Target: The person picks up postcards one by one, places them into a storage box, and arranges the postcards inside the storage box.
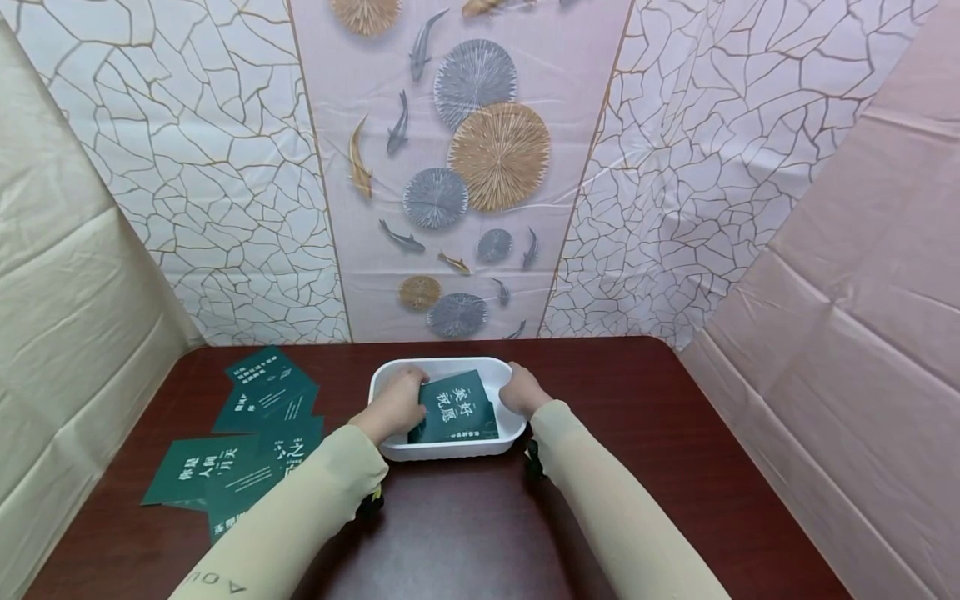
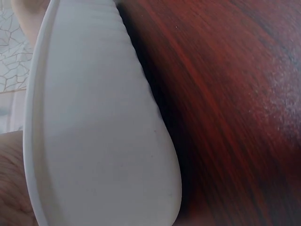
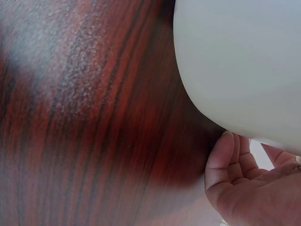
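Observation:
Inside the white tray [image 1: 450, 451] lies a small stack of green cards [image 1: 453, 408] with white lettering. My left hand [image 1: 397, 404] reaches over the tray's left side and pinches the left edge of the cards; its fingertips are partly hidden. My right hand [image 1: 522, 390] grips the tray's right end, its thumb over the rim. In the right wrist view the fingers [image 3: 220, 157] of that hand curl under the tray's corner [image 3: 235, 70]. The left wrist view has the tray's outer wall [image 2: 103, 117] in front, with part of the left hand [image 2: 10, 179] behind the rim.
More green cards lie spread and overlapping on the dark red table [image 1: 637, 467] at the left, some farther back [image 1: 270, 387] and some nearer [image 1: 202, 467]. A patterned cloth [image 1: 450, 250] hangs behind the table, with plain cloth at both sides.

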A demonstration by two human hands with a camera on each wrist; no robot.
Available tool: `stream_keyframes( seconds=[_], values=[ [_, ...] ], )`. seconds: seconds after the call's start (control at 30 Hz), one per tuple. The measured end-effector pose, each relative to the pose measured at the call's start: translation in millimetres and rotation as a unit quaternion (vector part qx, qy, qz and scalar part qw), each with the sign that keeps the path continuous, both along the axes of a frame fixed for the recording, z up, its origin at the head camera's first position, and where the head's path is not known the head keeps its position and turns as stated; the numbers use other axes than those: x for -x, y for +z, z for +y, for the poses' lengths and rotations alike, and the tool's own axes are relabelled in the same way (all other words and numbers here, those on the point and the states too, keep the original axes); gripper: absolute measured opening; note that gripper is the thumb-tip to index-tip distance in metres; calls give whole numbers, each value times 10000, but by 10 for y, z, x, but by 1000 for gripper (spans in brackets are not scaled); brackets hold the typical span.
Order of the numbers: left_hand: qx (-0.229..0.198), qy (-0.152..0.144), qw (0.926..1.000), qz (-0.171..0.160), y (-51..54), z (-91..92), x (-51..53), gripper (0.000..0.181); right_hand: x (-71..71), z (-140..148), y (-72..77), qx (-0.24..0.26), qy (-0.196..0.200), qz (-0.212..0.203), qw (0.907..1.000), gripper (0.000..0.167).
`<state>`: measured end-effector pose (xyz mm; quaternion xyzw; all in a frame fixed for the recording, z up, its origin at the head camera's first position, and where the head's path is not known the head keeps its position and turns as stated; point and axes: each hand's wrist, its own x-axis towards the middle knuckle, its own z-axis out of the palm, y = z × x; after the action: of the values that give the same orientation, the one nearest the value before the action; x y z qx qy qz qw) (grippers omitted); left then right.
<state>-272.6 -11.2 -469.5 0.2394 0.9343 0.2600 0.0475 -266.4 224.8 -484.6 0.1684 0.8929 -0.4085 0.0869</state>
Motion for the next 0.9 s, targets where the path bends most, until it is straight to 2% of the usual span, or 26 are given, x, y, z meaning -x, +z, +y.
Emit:
stream_keyframes(
  seconds=[0.37,0.6,0.9],
  values=[
    [358,-96,9993,47,-32,42,-15,45,1,-9,-2,21,-75,12,10000,66],
    [648,-39,9979,12,-38,61,-38,42,0,-29,-4,15,-124,-55,9999,66],
    [767,-123,9965,-294,4,82,-78,45,-18,-37,16,-61,-84,27,9999,65]
  ],
)
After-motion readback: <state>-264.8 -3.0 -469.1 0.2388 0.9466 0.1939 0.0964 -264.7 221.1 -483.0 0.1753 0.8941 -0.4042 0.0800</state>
